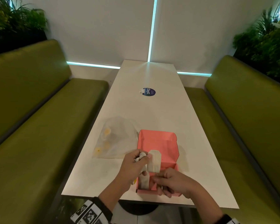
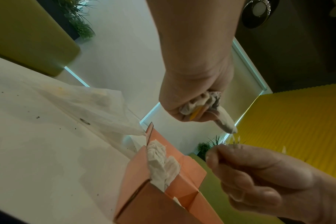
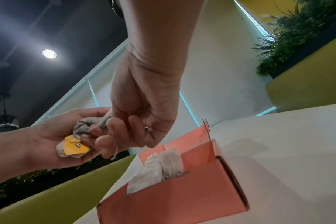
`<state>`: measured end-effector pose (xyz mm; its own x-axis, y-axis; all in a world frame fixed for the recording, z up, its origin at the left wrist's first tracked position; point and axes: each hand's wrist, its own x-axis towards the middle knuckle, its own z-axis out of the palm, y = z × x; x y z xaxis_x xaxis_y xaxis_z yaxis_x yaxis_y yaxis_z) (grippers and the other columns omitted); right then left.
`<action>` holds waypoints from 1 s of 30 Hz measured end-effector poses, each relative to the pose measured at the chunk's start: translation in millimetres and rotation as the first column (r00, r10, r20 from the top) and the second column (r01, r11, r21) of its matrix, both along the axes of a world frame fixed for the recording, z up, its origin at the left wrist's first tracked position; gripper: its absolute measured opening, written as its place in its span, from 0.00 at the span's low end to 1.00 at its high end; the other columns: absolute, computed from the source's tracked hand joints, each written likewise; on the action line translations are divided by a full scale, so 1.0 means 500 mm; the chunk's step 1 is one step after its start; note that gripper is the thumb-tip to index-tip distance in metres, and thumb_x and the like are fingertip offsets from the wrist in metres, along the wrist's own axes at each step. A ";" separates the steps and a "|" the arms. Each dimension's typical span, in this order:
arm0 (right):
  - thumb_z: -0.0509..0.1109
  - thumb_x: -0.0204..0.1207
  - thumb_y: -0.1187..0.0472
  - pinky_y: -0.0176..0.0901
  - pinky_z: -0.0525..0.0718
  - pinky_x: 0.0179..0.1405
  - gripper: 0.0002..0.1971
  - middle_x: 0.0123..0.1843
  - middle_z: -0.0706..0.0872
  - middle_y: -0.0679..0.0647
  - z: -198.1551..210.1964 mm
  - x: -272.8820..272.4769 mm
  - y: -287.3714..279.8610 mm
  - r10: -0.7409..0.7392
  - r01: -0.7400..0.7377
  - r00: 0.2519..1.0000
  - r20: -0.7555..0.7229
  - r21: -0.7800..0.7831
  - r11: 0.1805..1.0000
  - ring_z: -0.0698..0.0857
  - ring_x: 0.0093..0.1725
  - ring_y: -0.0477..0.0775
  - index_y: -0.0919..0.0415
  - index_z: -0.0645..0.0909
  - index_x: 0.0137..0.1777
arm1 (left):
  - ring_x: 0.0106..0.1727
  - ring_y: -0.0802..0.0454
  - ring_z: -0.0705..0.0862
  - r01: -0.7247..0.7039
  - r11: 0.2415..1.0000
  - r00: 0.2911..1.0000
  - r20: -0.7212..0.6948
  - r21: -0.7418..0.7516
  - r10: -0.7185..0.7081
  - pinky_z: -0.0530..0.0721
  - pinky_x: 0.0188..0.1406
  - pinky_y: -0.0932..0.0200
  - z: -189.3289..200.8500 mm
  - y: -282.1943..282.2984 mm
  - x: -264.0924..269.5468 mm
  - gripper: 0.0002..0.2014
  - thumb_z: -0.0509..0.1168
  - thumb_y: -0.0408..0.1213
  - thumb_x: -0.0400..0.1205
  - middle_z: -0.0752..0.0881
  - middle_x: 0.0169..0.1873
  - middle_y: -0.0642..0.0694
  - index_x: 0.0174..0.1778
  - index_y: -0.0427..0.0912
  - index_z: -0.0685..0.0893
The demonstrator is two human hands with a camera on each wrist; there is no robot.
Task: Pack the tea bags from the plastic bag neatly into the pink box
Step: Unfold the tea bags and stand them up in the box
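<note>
The pink box lies open at the table's near edge, its lid tilted back. Several pale tea bags stand inside it at the left end. Above the box's left side, my left hand grips a crumpled bunch of tea bags with a yellow tag; one flat tea bag hangs out from it. Just to the right, my right hand pinches a thin string at that bag's lower end. The clear plastic bag lies left of the box with a few yellow-tagged bags inside.
The white table runs away from me with a round blue sticker in its middle. Green benches flank both sides. Dark crumbs dot the tabletop near the plastic bag.
</note>
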<state>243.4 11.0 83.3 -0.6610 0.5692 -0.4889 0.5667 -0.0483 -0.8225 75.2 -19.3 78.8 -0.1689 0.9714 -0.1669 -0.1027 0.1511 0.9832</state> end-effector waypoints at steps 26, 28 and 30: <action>0.56 0.84 0.62 0.38 0.77 0.28 0.16 0.31 0.86 0.56 0.066 -0.001 0.033 -0.231 0.233 0.972 -0.048 0.028 0.972 0.85 0.28 0.52 0.66 0.83 0.42 | 0.26 0.55 0.78 0.180 0.979 0.974 -0.121 -0.100 -0.191 0.82 0.33 0.53 -0.028 -0.008 0.006 0.09 0.72 0.39 0.76 0.79 0.27 0.51 0.31 0.42 0.83; 0.58 0.83 0.60 0.38 0.78 0.28 0.16 0.31 0.86 0.55 0.069 -0.004 0.031 -0.247 0.248 0.968 -0.037 0.034 0.968 0.85 0.28 0.53 0.65 0.83 0.40 | 0.25 0.56 0.78 0.172 0.981 0.976 -0.121 -0.095 -0.182 0.81 0.29 0.56 -0.029 -0.007 0.007 0.09 0.72 0.39 0.76 0.79 0.26 0.52 0.31 0.42 0.83; 0.59 0.83 0.60 0.38 0.78 0.27 0.16 0.28 0.86 0.53 0.071 -0.007 0.029 -0.257 0.258 0.966 -0.023 0.036 0.965 0.85 0.26 0.52 0.64 0.84 0.39 | 0.25 0.59 0.77 0.164 0.983 0.975 -0.136 -0.083 -0.175 0.78 0.27 0.61 -0.029 -0.007 0.007 0.10 0.72 0.38 0.76 0.78 0.24 0.54 0.29 0.43 0.82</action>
<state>239.7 25.7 118.9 -0.4982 0.7395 -0.4526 0.5239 -0.1591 -0.8368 78.8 -22.8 64.2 -0.0297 0.9744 -0.2228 0.0705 0.2244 0.9719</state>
